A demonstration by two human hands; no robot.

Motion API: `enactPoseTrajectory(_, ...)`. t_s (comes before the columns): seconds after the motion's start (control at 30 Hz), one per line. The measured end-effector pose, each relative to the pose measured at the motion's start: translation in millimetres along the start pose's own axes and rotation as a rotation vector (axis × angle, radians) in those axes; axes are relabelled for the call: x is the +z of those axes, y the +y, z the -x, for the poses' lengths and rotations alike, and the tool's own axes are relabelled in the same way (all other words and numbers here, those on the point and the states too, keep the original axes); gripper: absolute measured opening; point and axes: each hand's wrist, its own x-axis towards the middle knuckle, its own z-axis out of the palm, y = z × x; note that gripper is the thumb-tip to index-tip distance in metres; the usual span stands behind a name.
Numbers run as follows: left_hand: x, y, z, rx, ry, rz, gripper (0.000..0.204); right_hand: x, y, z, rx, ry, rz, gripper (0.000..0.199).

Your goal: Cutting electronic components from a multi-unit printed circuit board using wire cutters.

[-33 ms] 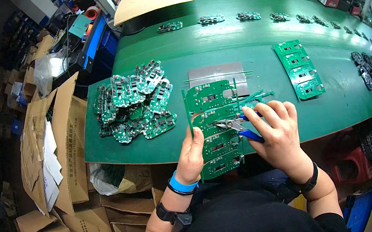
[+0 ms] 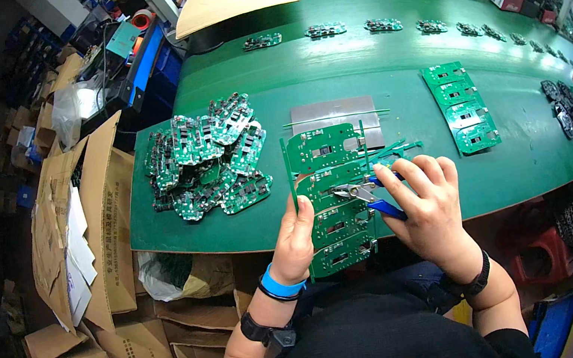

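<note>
Your left hand (image 2: 293,242) grips the green circuit panel (image 2: 323,205) by its left side, over the near edge of the tabletop (image 2: 391,78), likely to steady it and leave the right side free. Your right hand (image 2: 427,205) is closed round the blue-handled cutters (image 2: 362,192), tips at the panel; can't tell if they bite. Second panel (image 2: 460,108) lies right, probably for easy reach. Versus earlier frame: no visible change.
</note>
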Motion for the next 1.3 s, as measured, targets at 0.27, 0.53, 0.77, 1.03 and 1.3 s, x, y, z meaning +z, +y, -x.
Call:
enactPoseTrajectory(0.27, -5, 0, -6, 0.035, -0.021, -0.047, 0.050, 7, 6, -1, 0.007, 0.060, -0.024, 0.052)
enactPoseTrajectory(0.53, -34, -9, -13, -0.100, -0.274, 0.843, 0.063, 5, 21, 1, 0.132, 0.096, -0.060, 0.049)
enactPoseTrajectory(0.77, -28, -15, -15, -0.118, -0.229, 0.902, 0.060, 19, 14, 1, 0.126, 0.034, -0.027, 0.048)
enactPoseTrajectory(1.03, -33, -10, -21, -0.029, -0.311, 0.796, 0.066, 19, 24, 6, 0.300, 0.012, -0.361, 0.050)
enactPoseTrajectory(1.3, -19, 9, -25, -0.048, -0.061, 0.385, 0.052, 0, 8, 2, -0.039, -0.084, -0.159, 0.061)
